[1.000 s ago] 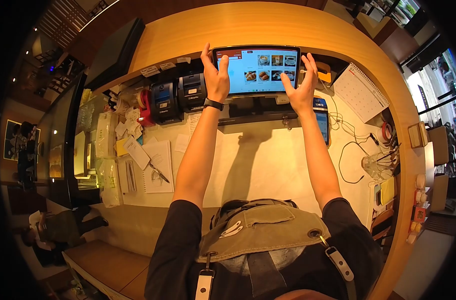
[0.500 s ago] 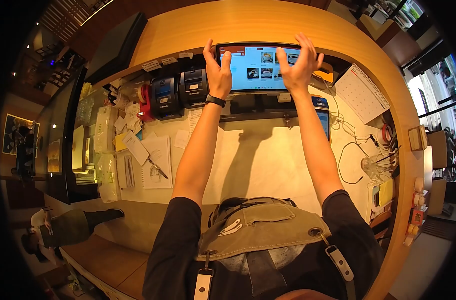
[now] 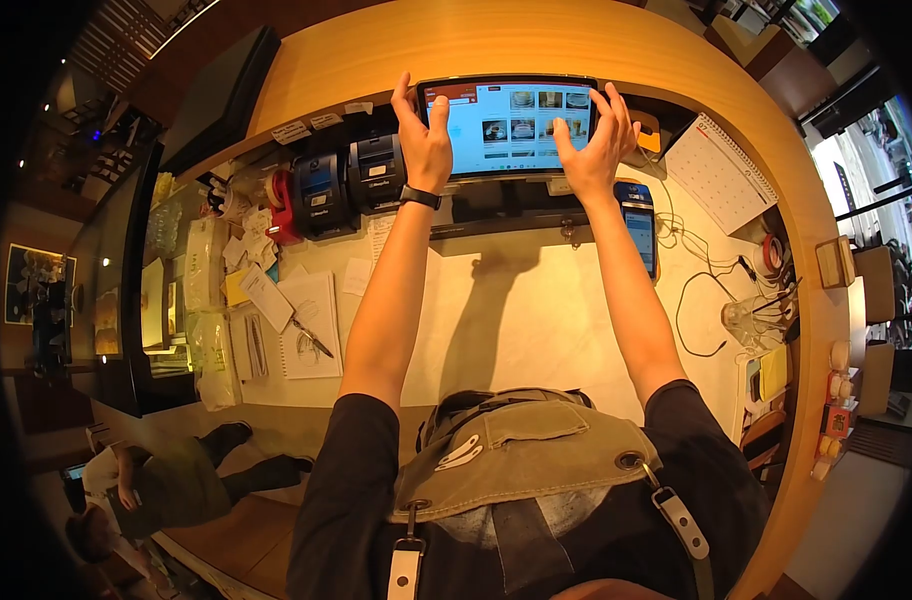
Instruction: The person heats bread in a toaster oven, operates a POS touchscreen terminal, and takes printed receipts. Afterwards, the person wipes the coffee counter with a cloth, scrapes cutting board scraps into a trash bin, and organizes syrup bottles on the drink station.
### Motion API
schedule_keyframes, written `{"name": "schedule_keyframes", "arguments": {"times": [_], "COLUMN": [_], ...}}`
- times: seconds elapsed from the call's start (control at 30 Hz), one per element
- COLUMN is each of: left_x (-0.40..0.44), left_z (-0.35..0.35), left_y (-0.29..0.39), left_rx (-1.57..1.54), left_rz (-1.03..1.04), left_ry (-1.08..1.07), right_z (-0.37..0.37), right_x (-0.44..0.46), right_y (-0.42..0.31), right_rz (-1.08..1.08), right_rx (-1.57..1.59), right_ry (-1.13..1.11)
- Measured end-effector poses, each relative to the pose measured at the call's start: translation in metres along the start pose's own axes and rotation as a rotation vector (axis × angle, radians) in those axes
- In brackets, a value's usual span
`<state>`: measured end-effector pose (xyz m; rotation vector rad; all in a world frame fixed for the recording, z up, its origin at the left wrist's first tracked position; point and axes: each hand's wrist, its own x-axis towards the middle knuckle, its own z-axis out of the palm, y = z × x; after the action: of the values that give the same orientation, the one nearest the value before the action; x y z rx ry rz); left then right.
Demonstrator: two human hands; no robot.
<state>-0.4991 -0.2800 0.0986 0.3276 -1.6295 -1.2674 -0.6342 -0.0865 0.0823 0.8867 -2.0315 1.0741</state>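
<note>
A wide touchscreen tablet [image 3: 466,140] with drink pictures on its display stands at the far side of the counter. My left hand [image 3: 425,145] grips its left edge, thumb over the front and fingers at the side, partly hidden. At the right edge, my right hand [image 3: 598,150] has its fingers around the frame. The right thumb lies over the lower pictures; whether it presses the glass I cannot tell. Below the tablet is a dark drawer-like unit [image 3: 501,212]. A blue handheld card terminal [image 3: 637,232] sits near my right wrist.
Two black printers [image 3: 323,190] and a red tape dispenser [image 3: 282,204] stand to the left. An open notebook [image 3: 311,335] with a pen lies nearer. On the right are a calendar [image 3: 721,175], loose cables [image 3: 688,300] and a glass of pens [image 3: 751,325]. Another person [image 3: 171,485] walks at lower left.
The pictures on the display have changed. My right fingers have drawn in around the tablet's edge, with the thumb lower on the display. The person at lower left has moved further into view.
</note>
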Motion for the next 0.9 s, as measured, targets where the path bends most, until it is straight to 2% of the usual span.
{"name": "schedule_keyframes", "arguments": {"times": [0.37, 0.5, 0.63, 0.9], "left_x": [-0.001, -0.001, 0.000, -0.004], "left_z": [-0.001, -0.002, -0.001, -0.003], "left_y": [0.001, 0.006, 0.002, 0.005], "left_rx": [0.007, -0.009, -0.014, 0.226], "left_rz": [-0.019, -0.041, -0.003, 0.113], "left_ry": [0.000, -0.007, 0.016, -0.045], "right_z": [-0.005, -0.010, -0.005, -0.003], "right_x": [0.002, -0.016, -0.019, -0.012], "right_y": [-0.007, -0.026, -0.023, -0.018], "right_rz": [-0.084, -0.135, -0.107, 0.003], "right_rx": [0.049, 0.040, 0.047, 0.160], "right_ry": [0.017, -0.060, -0.059, 0.049]}}
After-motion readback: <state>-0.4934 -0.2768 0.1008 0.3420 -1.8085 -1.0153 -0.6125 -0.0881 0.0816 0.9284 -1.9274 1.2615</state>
